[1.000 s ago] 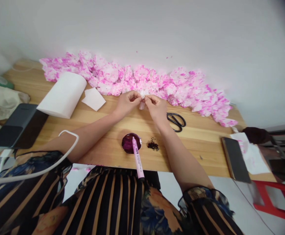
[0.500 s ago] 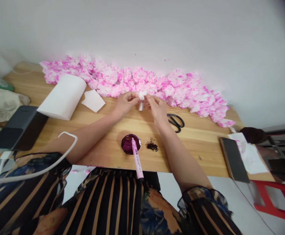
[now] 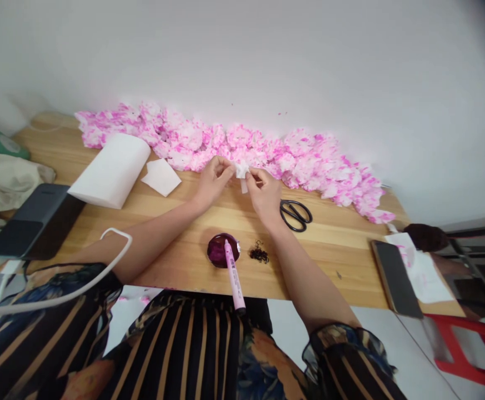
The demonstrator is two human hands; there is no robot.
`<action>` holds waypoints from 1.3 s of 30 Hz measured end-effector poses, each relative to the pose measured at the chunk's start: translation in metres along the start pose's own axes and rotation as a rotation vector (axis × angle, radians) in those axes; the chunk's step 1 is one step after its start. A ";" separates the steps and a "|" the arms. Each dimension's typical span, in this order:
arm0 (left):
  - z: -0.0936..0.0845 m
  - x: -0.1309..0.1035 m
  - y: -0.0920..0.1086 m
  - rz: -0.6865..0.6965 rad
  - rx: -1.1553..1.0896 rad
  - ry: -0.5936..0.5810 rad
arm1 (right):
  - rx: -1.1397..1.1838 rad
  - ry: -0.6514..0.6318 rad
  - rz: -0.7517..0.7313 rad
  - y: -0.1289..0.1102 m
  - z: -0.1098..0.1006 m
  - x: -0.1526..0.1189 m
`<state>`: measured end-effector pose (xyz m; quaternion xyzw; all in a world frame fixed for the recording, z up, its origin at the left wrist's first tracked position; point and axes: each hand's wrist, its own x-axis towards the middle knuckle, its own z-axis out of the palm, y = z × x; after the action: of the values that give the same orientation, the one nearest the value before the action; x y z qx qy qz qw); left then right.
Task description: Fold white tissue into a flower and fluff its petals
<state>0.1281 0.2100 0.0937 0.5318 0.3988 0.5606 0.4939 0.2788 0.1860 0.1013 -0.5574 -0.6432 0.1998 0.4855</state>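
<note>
Between my two hands is a small white paper flower (image 3: 242, 169) with a short paper strip hanging below it. My left hand (image 3: 215, 180) pinches its left edge with thumb and forefinger. On the other side my right hand (image 3: 264, 191) grips it low down, near the strip. Just behind lies a long row of pink and white paper flowers (image 3: 192, 136) against the wall. Black-handled scissors (image 3: 295, 215) rest beside my right wrist, their blades hidden. Nearer to me, a pink marker (image 3: 234, 278) leans across a small dish of dark magenta liquid (image 3: 217, 251).
Stacked white paper (image 3: 111, 169) and a loose paper piece (image 3: 161, 176) lie at the left, near a dark box-like device (image 3: 34, 222) with a white cable. Dark curly bits (image 3: 259, 254) sit beside the dish. A phone (image 3: 396, 278) and stained paper (image 3: 423, 272) occupy the right end.
The white paper flower looks more spread out, and its strip hangs further right. My fingers have shifted slightly around it. The whole view has tilted a little.
</note>
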 end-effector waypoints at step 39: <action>0.005 -0.005 0.001 0.048 0.199 0.006 | -0.283 -0.005 -0.302 0.006 0.000 -0.002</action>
<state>0.1325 0.2047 0.0941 0.5859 0.4410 0.5314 0.4242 0.2812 0.1864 0.0959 -0.5166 -0.7423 0.0336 0.4254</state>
